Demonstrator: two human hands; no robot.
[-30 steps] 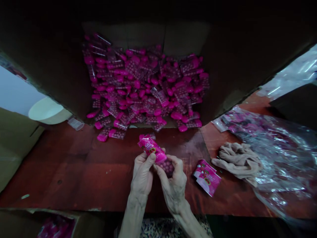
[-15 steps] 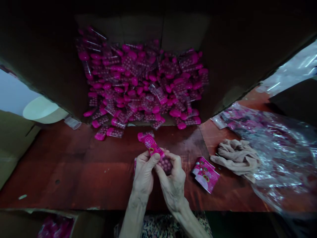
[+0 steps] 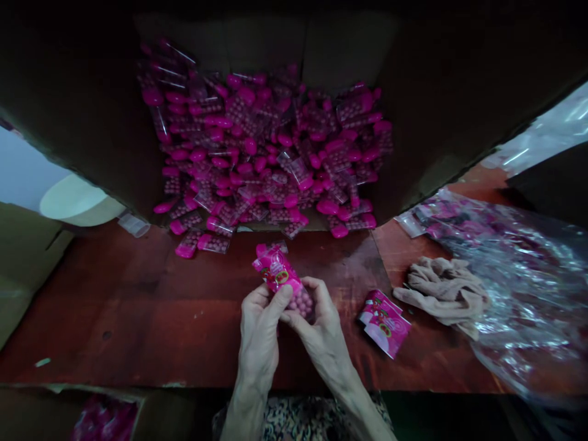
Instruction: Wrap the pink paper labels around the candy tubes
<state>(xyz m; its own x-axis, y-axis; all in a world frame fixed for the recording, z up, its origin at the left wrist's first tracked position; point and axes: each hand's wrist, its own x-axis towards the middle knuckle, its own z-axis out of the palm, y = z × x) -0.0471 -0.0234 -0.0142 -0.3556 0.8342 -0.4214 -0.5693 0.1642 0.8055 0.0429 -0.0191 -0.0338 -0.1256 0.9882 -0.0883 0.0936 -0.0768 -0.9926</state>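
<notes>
Near the table's front, my left hand (image 3: 260,327) pinches a pink printed sleeve (image 3: 278,269) between thumb and fingers. The sleeve sits over the upper part of a small clear candy bottle (image 3: 302,302) filled with pink balls. My right hand (image 3: 320,324) closes round the bottle's lower end, thumb on the near side. The bottle tilts with its sleeved end away from me. Just beyond the sleeve, part of another pink-capped bottle (image 3: 261,248) shows on the table. To the right of my hands lie flat pink printed sleeves (image 3: 384,323), overlapping.
A large open cardboard box (image 3: 418,135) on its side holds a heap of pink-capped candy bottles (image 3: 257,159), some spilling out. At right lie a crumpled beige cloth (image 3: 443,291) and a clear plastic bag (image 3: 523,275). A white bowl (image 3: 78,205) stands at left.
The printed sleeve now looks wider and sits further over the bottle, its print turned. My left hand has shifted slightly left; both hands keep their hold.
</notes>
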